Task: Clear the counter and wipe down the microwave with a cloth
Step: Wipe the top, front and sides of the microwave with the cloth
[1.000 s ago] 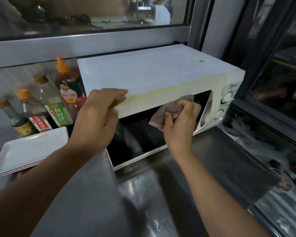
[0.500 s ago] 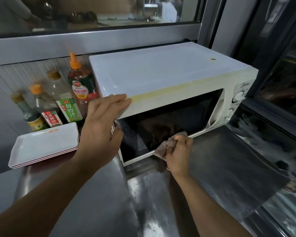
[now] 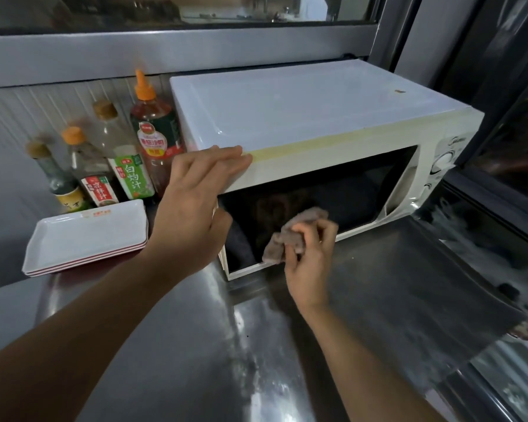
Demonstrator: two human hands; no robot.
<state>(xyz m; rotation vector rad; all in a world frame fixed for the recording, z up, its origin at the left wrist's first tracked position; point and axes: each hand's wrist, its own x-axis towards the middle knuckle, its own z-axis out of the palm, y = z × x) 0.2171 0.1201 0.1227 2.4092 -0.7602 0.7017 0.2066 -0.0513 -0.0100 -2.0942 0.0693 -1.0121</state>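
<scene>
Wiping the microwave (image 3: 302, 117) door

Right hand (image 3: 310, 257) pinches the cloth (image 3: 290, 236) against the glass; left hand (image 3: 195, 205), fingers straight, steadies the top. Hard rubbing might shove it into the bottles (image 3: 116, 166).

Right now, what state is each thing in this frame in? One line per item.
microwave: door closed, standing on the steel counter
cloth: bunched, against the lower door glass
right hand: grips the cloth
left hand: fingers flat on the microwave's top front edge
white trays: stacked, nothing on them
four sauce bottles: upright, capped, left of the microwave
</scene>
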